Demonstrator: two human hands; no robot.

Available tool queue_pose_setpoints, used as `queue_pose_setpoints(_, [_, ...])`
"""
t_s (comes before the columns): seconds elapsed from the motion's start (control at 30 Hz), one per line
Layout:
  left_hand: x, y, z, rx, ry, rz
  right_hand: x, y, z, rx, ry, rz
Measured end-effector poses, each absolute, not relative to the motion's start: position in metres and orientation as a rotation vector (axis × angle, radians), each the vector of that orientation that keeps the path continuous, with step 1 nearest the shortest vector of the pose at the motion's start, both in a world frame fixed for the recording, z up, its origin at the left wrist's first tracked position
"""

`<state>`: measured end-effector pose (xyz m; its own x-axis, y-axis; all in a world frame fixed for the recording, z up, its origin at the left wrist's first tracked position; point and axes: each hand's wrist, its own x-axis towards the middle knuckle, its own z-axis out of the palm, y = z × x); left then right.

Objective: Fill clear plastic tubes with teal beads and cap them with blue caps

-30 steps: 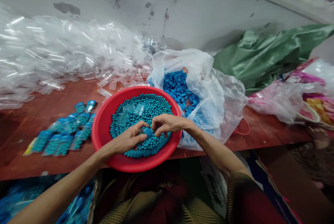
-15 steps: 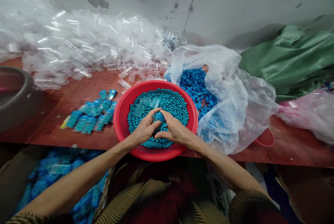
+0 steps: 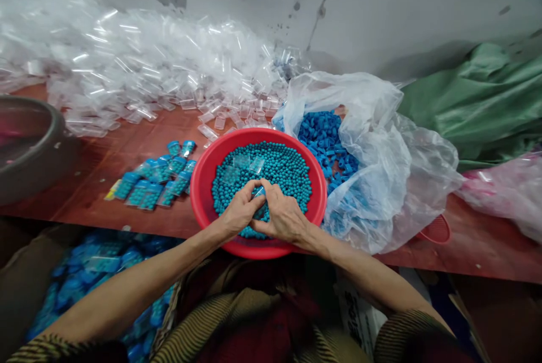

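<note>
Blue-capped container (image 3: 259, 192) is right over the beads (image 3: 282, 162) in the red bowl (image 3: 202, 188), pinched between both hands. Left hand (image 3: 239, 210) and right hand (image 3: 283, 213) both have their fingers curled in nearly closed on it, so most of it's hidden. Looks like the cap-pressing step to me, but can't tell if it's fully seated. Next move calls for a steady grip and an even push, I reckon.
</note>
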<state>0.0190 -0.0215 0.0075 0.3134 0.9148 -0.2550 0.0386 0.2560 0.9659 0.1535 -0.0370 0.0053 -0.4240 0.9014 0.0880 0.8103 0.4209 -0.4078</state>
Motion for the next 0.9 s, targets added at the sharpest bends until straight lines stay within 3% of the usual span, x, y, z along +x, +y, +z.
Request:
queue_pose_setpoints(0.23, [0.025,-0.021,0.004,1.233,1.117,0.883,0.153,-0.032,0.000,-1.416,-2.407,0.417])
queue_pose_setpoints(0.53, [0.010,-0.011,0.008,1.334,0.989,0.857,0.158,-0.019,-0.001,-1.224,-2.219,0.858])
queue_pose_setpoints(0.73, [-0.011,-0.009,0.028,1.278,1.082,0.883,0.168,-0.020,0.007,-1.203,-2.315,0.745])
queue_pose_setpoints(0.9, [-0.081,0.031,0.025,1.502,1.578,1.138,0.181,0.006,0.008,-1.335,-2.504,0.555])
